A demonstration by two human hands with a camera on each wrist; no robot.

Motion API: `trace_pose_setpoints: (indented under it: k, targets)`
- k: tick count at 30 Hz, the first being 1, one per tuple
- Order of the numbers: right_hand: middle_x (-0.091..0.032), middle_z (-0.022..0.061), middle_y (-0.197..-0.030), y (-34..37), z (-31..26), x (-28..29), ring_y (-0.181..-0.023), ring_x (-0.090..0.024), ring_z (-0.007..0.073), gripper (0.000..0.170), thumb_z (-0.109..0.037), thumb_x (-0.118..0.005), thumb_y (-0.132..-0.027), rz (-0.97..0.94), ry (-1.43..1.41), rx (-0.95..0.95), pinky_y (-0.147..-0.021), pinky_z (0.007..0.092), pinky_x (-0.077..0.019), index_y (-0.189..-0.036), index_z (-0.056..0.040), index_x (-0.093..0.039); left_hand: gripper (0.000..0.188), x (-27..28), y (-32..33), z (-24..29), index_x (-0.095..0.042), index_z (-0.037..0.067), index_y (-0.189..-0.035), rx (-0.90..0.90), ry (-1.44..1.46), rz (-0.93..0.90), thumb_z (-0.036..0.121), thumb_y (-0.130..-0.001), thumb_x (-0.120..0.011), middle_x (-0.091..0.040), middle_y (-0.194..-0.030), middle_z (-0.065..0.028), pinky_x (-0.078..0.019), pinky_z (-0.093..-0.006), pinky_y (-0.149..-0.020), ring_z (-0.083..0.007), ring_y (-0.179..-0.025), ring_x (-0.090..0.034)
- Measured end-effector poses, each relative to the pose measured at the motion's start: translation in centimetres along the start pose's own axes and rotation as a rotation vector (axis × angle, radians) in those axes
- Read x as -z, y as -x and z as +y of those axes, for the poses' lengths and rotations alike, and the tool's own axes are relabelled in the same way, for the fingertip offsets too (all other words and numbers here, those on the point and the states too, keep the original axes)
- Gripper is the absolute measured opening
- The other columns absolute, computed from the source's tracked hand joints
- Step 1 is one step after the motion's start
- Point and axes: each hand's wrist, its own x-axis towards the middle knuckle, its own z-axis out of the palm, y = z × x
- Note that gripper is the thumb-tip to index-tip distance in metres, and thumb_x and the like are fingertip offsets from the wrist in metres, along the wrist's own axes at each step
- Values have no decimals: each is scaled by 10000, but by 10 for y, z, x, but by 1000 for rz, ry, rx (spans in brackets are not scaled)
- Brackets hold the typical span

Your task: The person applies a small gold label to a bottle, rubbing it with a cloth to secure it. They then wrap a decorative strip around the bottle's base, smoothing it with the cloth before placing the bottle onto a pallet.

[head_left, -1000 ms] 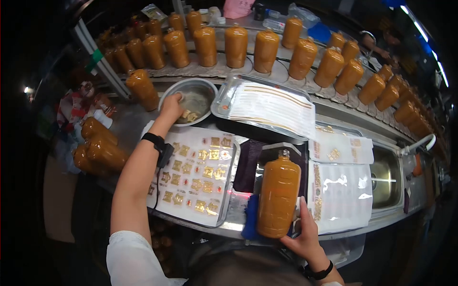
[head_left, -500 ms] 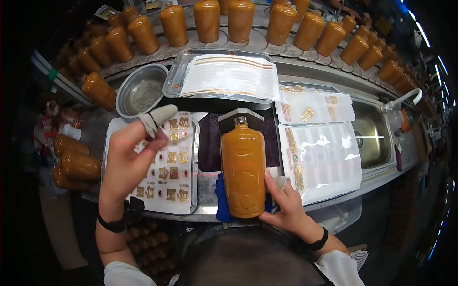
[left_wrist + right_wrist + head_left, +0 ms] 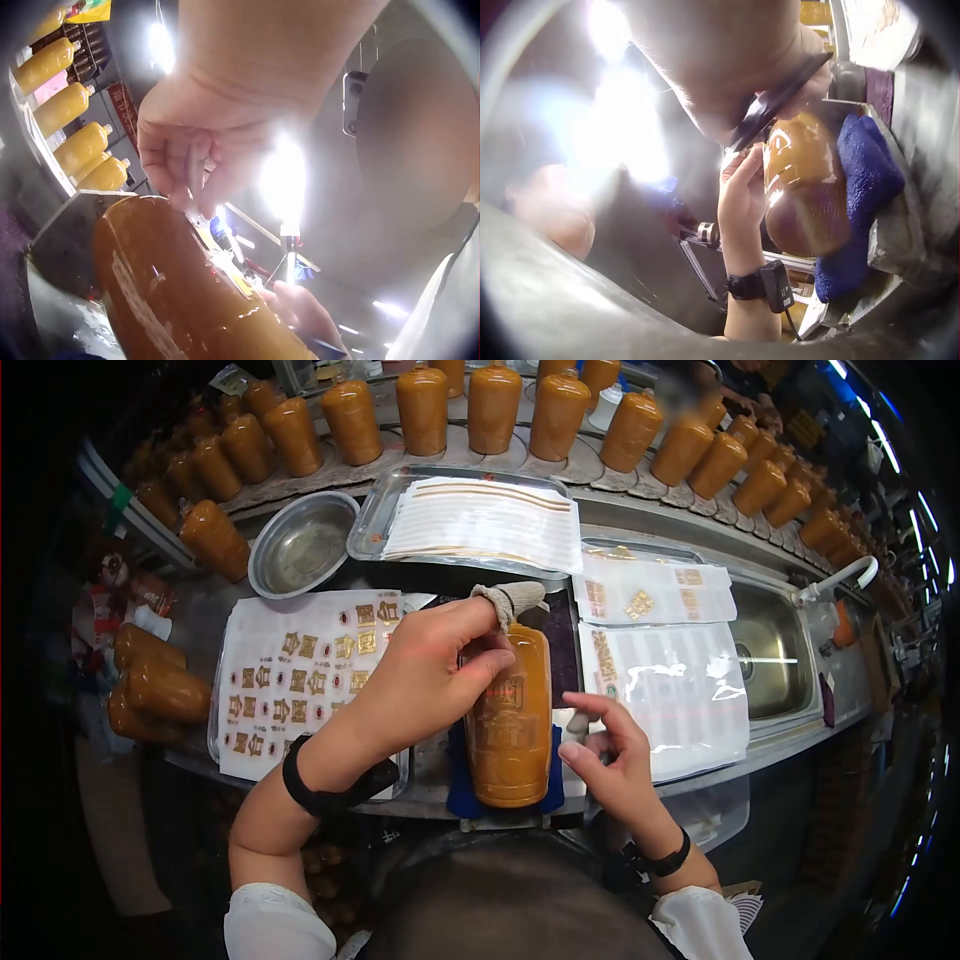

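An amber bottle (image 3: pixel 520 785) lies on a blue cloth (image 3: pixel 461 785), its neck hidden behind my left hand (image 3: pixel 430 670). Thumb and fingertips of that hand pinch the upper part of a thin film with gold characters (image 3: pixel 504 730) that lies over the bottle's face. In the left wrist view, the left hand (image 3: pixel 225 127) is over the bottle's shoulder (image 3: pixel 165 277). Just right of the bottle is my right hand (image 3: pixel 622 765), thumb and forefinger apart, not touching it. Across the right palm the right wrist view shows a dark flat tool (image 3: pixel 784 97), held by the other fingers.
Sheets of gold decals (image 3: pixel 270 685) lie on a tray at left, with a metal bowl (image 3: pixel 305 545) behind. Striped sheets (image 3: pixel 480 525) fill the back tray. White sheets (image 3: pixel 680 690) and a sink (image 3: pixel 775 670) are at right; amber bottles (image 3: pixel 491 410) line the back.
My left hand has gone from the bowl, over the decal tray, to the bottle, where the gold film now lies. My right hand has let go of the bottle's side. The head view has shifted.
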Motion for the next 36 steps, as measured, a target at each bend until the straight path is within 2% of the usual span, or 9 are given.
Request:
trace_pose_setpoints:
  k: [2, 6, 7, 9, 16, 18, 30, 33, 36]
  targets:
    - [-553, 55, -1085, -10, -9, -18, -603, -409, 30, 682, -202, -818, -773, 154, -43, 37, -559, 189, -390, -1369, -60, -520, 163, -4, 1, -3, -576, -27, -844, 0, 12, 13, 79, -813, -696, -634, -814, -165, -493, -390, -676, -340, -753, -628]
    - [-525, 118, -1197, -23, -11, -36, -724, -577, 89, 694, -203, -816, -800, 177, 115, 95, -643, 218, -503, -1364, -14, -459, 168, -4, 1, -2, -578, -29, -833, 22, -17, 41, 75, -807, -707, -629, -808, -146, -491, -377, -664, -308, -748, -635]
    - [-496, 146, -1237, -23, -14, -36, -844, -642, 134, 724, -229, -819, -810, 136, -1, 26, -719, 242, -544, -1375, -6, -425, 173, -5, 1, -3, -612, -14, -944, 31, -17, 33, 49, -815, -709, -638, -830, -105, -492, -328, -665, -231, -747, -627]
    - [-489, 148, -1238, -24, -14, -35, -877, -648, 143, 727, -226, -815, -816, 118, -53, 9, -729, 249, -548, -1379, -1, -414, 336, -6, 3, -8, -682, 16, -1164, 54, -15, 15, -3, -830, -713, -658, -873, -22, -495, -231, -668, -78, -745, -611]
    - [-471, 150, -1235, -25, -12, -36, -900, -654, 153, 734, -209, -810, -828, 116, -36, 61, -736, 260, -560, -1381, 22, -388, 436, -9, 2, -10, -666, 44, -1254, 113, 52, 19, -7, -824, -720, -633, -873, 11, -477, -210, -664, -46, -752, -578]
    - [-469, 151, -1232, -26, -13, -38, -907, -657, 156, 740, -207, -812, -828, 118, -66, 22, -739, 260, -563, -1381, 23, -378, 461, -10, 1, -10, -658, 53, -1278, 132, 87, 21, -9, -825, -718, -628, -876, 18, -473, -206, -666, -39, -760, -573]
    - [-455, 164, -1255, -28, -15, -36, -920, -676, 174, 740, -188, -802, -837, 90, -104, -8, -742, 264, -569, -1386, 26, -354, 409, -11, 0, -12, -666, 29, -1235, 138, 89, 31, -14, -832, -721, -619, -868, 33, -461, -189, -637, -25, -709, -549]
    - [-449, 165, -1271, -28, -14, -36, -908, -681, 175, 734, -187, -798, -840, 90, -109, -8, -735, 263, -567, -1385, 26, -354, 127, -13, -1, -11, -611, -33, -835, 144, 138, 81, 25, -803, -720, -576, -773, -75, -453, -270, -580, -128, -637, -549]
    - [-446, 168, -1283, -29, -15, -35, -896, -684, 174, 729, -187, -795, -842, 81, -114, -19, -724, 262, -566, -1382, 28, -355, 129, -14, -3, -9, -609, -32, -838, 132, 158, 98, 22, -802, -721, -579, -777, -76, -450, -270, -578, -127, -635, -545]
